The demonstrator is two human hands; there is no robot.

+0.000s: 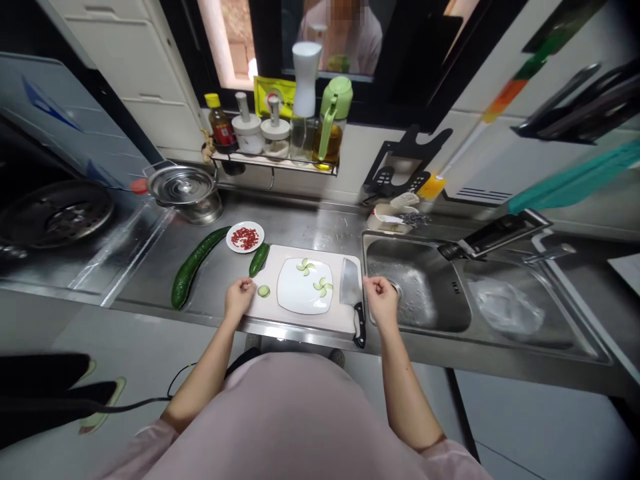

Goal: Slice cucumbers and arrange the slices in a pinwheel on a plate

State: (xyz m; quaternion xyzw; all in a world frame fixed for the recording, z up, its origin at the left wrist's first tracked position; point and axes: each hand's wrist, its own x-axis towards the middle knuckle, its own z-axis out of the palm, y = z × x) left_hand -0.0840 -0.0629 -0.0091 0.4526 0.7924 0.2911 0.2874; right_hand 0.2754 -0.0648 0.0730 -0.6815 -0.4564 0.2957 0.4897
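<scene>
My left hand (240, 296), fingers curled with nothing visible in them, is at the left edge of the pale cutting board (273, 257). Close to it are a round cucumber end piece (264, 291) and a cucumber chunk (259, 259). In the board's middle lies a white plate (295, 300) bearing two pinwheels of thin cucumber slices (305, 267). A cleaver (351, 281) with a black handle rests along the board's right side. Just beyond that edge, beside the sink, my right hand (383, 301) is closed, thumb against fingers, apparently holding nothing.
A long cucumber (196, 269) and a dish of chopped red pieces (245, 238) are to the left. Behind stands a lidded steel pot (185, 190). Bottles and jars fill a wall rack (275, 157). The steel sink (450, 293) and its faucet (500, 235) are on the right.
</scene>
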